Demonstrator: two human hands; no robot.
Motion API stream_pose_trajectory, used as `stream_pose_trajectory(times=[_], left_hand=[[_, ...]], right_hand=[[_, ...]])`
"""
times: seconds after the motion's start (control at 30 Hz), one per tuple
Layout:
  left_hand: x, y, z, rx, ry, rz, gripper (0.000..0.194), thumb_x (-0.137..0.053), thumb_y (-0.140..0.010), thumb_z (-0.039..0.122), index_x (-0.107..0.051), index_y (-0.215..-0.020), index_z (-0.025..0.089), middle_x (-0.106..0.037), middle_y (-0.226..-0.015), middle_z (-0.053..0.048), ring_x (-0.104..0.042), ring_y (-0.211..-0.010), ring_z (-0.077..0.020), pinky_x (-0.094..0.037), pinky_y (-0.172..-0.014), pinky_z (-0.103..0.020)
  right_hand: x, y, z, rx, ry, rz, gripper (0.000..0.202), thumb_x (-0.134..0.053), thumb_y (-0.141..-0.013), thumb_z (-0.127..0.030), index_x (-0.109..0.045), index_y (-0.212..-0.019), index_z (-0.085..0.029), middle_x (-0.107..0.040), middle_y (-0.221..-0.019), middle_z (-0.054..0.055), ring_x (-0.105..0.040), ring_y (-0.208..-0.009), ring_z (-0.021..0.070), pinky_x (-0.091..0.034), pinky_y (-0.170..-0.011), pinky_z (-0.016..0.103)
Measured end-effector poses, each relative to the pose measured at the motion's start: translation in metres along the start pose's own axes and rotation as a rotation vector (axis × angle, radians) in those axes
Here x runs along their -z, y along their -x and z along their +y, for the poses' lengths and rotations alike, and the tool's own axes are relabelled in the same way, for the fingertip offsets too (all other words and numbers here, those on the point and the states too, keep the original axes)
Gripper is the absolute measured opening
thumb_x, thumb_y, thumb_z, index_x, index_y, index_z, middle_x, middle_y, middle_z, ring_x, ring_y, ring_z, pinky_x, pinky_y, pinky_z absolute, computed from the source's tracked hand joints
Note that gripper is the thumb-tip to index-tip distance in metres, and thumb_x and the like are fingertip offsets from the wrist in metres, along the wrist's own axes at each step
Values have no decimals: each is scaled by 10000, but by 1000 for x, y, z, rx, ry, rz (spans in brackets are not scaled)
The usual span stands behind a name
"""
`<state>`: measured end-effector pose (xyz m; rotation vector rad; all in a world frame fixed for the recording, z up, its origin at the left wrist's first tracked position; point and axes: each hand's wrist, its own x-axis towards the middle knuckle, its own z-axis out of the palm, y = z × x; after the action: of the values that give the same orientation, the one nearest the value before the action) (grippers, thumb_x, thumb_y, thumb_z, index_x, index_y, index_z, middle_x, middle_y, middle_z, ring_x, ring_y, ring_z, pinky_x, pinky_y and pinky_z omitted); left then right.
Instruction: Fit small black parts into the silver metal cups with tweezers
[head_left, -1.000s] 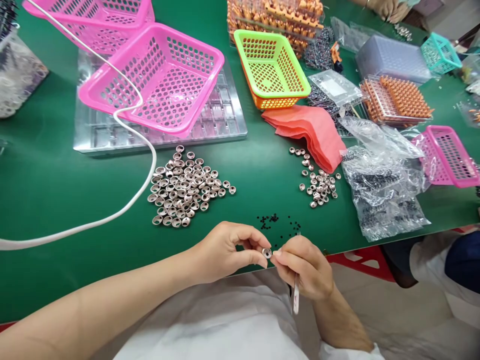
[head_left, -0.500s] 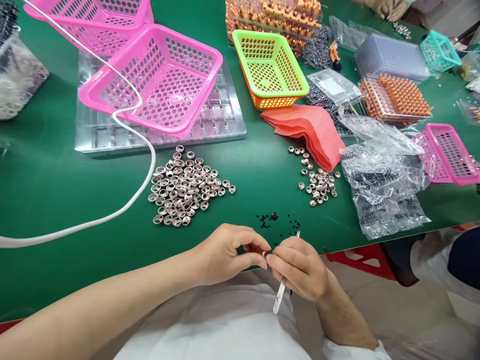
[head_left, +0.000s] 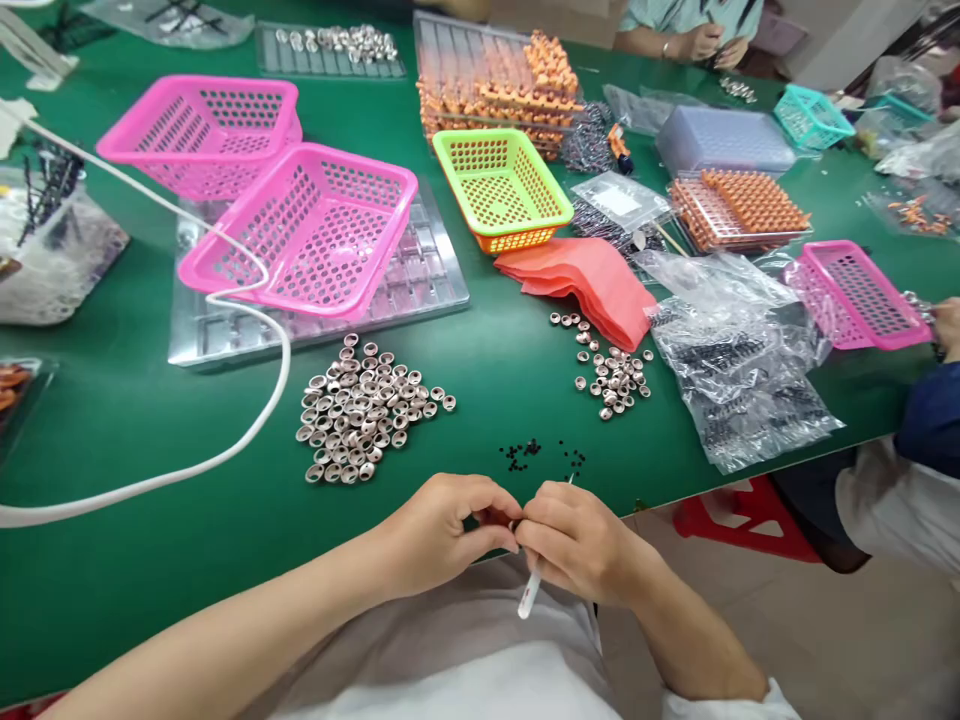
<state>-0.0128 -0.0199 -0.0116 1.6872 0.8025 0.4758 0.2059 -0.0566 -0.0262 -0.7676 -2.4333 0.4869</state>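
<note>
At the table's front edge my left hand (head_left: 446,530) is closed, thumb and forefinger pinching a small metal ring (head_left: 514,524) that is mostly hidden. My right hand (head_left: 581,545) meets it there, fingertips at the same ring. White tweezers (head_left: 529,597) are held within the right hand, their tip pointing away from me and the handle end hanging below the palm. Just beyond my hands lie tiny black pieces (head_left: 517,457), scattered in two loose groups. A large heap of silvery cup-like rings (head_left: 360,410) lies to the left, and a smaller group of rings (head_left: 616,380) to the right.
Pink baskets (head_left: 300,230) stand on a clear moulded tray (head_left: 442,270), with a white cable (head_left: 281,370) across them. Behind are a green basket (head_left: 502,190), red cloth (head_left: 581,280) and plastic bags (head_left: 742,380). People's hands show at the far side (head_left: 701,45) and right edge (head_left: 946,328).
The camera view has tilted up, showing more of the table's far side. My hands stay together at the small metal ring, and the tweezers remain in my right hand.
</note>
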Motion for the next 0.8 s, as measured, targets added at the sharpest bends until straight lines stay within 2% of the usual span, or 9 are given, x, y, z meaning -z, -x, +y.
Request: stream_pose_trajectory(times=[0.13,0.23,0.33,0.43,0.5,0.6,0.7,0.8], left_hand=[[13,0,8,76,-159,-19,75,-664,-890,203,-738,-903,196,-740,-810,3,-679,-702,-126,-531,-651,-192],[31,3,2,45,-420,103,166,-610,-925,295,-741,-958,198,-729,-915,-44,-682,-802,-174,-551,-708,-252],[53,8,-10,51,-754,236,298,-522,-950,326,-756,-1025,158,-698,-961,-112,-661,-885,-251,-557,-789,-371],[68,10,-14,94,-988,249,351,-490,-940,300,-754,-1072,108,-682,-992,-157,-638,-942,-315,-553,-811,-450],[71,4,-7,87,-1076,257,360,-500,-937,294,-741,-1108,89,-676,-1020,-172,-627,-971,-339,-548,-827,-477],[60,-23,12,30,-1099,256,371,-533,-950,305,-702,-1184,72,-672,-1073,-180,-623,-987,-338,-535,-884,-501],[38,-69,26,-30,-991,155,380,-590,-946,276,-649,-1277,99,-667,-1160,-168,-611,-1069,-329,-532,-924,-469],[22,-119,26,-47,-861,28,376,-636,-927,216,-639,-1291,124,-664,-1202,-155,-605,-1131,-316,-510,-975,-442]], right_hand=[[0,2,0,-53,-6,66,67,-520,-959,-132,-566,-973,-179,-583,-823,31,-473,-726,146,-438,-639,268],[5,11,3,-91,-71,184,149,-557,-932,-93,-551,-1052,-180,-607,-881,47,-496,-761,146,-466,-675,270],[9,24,7,-144,-83,318,209,-595,-905,-50,-553,-1062,-181,-618,-853,44,-499,-747,147,-467,-660,275],[12,37,11,-203,-75,437,250,-622,-877,-11,-571,-1056,-179,-615,-825,35,-513,-741,145,-477,-655,279],[12,44,12,-243,-86,502,269,-630,-861,12,-584,-1046,-178,-606,-819,32,-530,-741,144,-489,-659,284],[12,49,12,-283,-106,589,300,-641,-841,33,-595,-1047,-179,-602,-828,35,-550,-735,145,-487,-636,287],[12,48,11,-287,-112,631,330,-646,-828,48,-596,-1067,-174,-607,-846,44,-563,-746,149,-487,-626,287],[13,48,11,-286,-103,622,325,-647,-828,46,-597,-1063,-172,-608,-847,45,-563,-753,151,-493,-637,295]])
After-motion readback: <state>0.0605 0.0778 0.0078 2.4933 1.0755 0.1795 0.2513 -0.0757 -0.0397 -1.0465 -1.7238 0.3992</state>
